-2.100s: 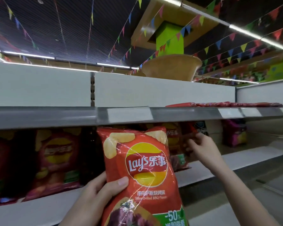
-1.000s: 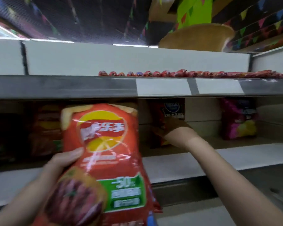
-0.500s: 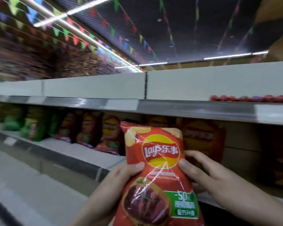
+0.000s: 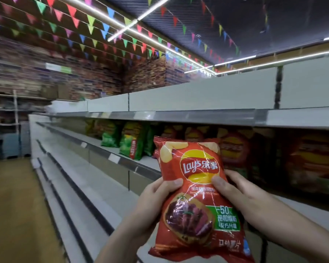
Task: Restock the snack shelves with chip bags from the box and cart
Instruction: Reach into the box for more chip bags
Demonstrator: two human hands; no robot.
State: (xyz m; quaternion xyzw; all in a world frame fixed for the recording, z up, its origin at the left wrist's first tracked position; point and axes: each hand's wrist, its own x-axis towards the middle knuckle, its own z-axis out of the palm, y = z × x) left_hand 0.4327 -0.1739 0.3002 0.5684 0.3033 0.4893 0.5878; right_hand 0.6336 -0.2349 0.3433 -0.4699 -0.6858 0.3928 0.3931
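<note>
The long shelving unit (image 4: 110, 188) runs from the left middle of the frame to the right edge, its lower tiers bare and pale, and the snack shelf (image 4: 150, 165) at chest height carries the stock under a grey price rail (image 4: 198, 115). On that shelf a row of red chip bags (image 4: 234, 149) stands upright at centre right, blurred and in shadow, with green chip bags (image 4: 131, 142) further left; how full the row is behind the front bags cannot be told. In the lower centre of the frame a red chip bag (image 4: 196, 196) is held upright, face toward the camera, in front of the shelf edge and not yet on it. The left hand (image 4: 154, 200) has a closed grip on its left side, thumb across the front, and the right hand (image 4: 235, 194) has a closed grip on its right side, thumb pressed just under the logo. The step in hand looks like setting this bag among the matching red ones. To do it well, the bag probably wants to go in bottom first and level, logo outward, beside or in front of the same flavour and not the green ones. A light hold at the sides should spare the chips; a hard squeeze may crush them. It may tip forward, so seating its base flat well back from the edge seems wise before letting go.
</note>
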